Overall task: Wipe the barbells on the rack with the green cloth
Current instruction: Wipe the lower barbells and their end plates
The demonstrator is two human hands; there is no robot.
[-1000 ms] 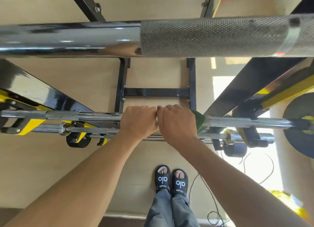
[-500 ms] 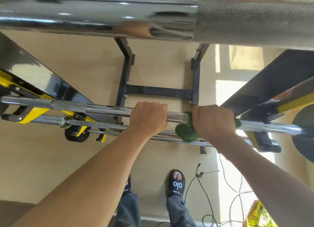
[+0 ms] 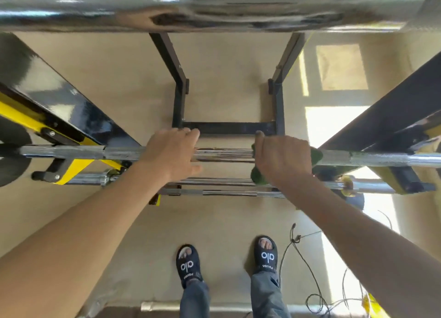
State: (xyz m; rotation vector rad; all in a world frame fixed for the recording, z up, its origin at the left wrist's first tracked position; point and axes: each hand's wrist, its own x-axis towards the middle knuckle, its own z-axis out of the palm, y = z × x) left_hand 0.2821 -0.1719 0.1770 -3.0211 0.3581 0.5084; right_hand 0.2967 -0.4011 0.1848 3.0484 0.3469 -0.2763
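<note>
The left hand (image 3: 170,154) lies over a chrome barbell (image 3: 224,155) that rests across the black and yellow rack (image 3: 71,127). Its fingers (image 3: 188,133) are curled over the far side of the bar and the thumb points to the right under it, so the hand grips the bar. The right hand (image 3: 282,159) is on the same barbell, a little apart to the right, and its fingers are wrapped around the green cloth (image 3: 316,156), which is pressed on the bar. The cloth shows at both sides of this hand, and one piece hangs down at the near left side. Two other barbells (image 3: 222,181) lie lower on the rack, near the person. A thick bar (image 3: 214,5) crosses the top of the view, very close and blurred. Below, on the beige floor (image 3: 226,222), stand two feet in black sandals (image 3: 265,254), and thin cables (image 3: 307,277) lie to the right of them.
</note>
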